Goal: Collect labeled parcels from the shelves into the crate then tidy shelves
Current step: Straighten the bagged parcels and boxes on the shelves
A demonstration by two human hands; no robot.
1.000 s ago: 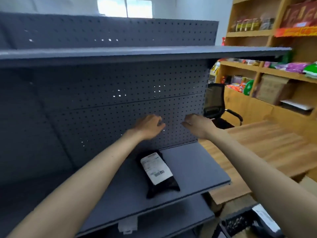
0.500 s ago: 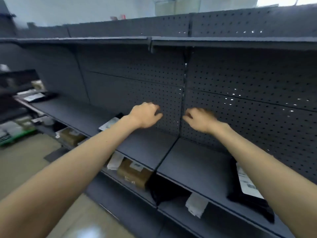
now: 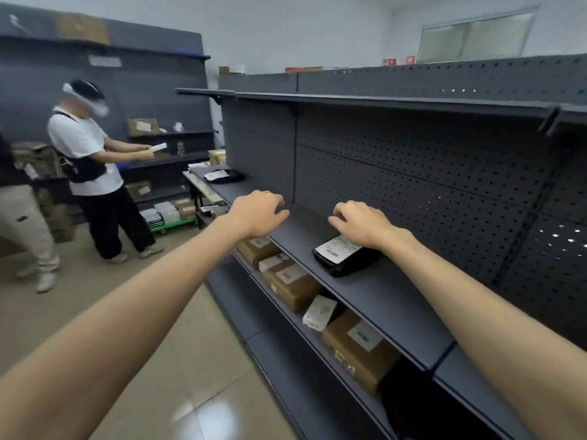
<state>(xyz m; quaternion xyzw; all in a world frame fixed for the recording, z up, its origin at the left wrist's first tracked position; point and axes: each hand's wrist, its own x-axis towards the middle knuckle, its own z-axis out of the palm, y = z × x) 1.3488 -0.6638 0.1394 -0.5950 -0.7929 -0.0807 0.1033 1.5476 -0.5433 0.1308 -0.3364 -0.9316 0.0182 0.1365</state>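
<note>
my view has swung left along the grey shelf [image 3: 365,296]. my left hand [image 3: 259,214] and right hand [image 3: 362,222] hover over it, loosely curled, holding nothing. 1 black labeled parcel [image 3: 344,255] lies on it, under my right wrist, ready to collect.

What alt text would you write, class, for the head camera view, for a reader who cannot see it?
Two bare arms reach over a dark metal shelf; the left hand and right hand hover empty, the right above a black labeled parcel. Brown boxes sit on the shelf below. Another person stands at far shelving.
</note>
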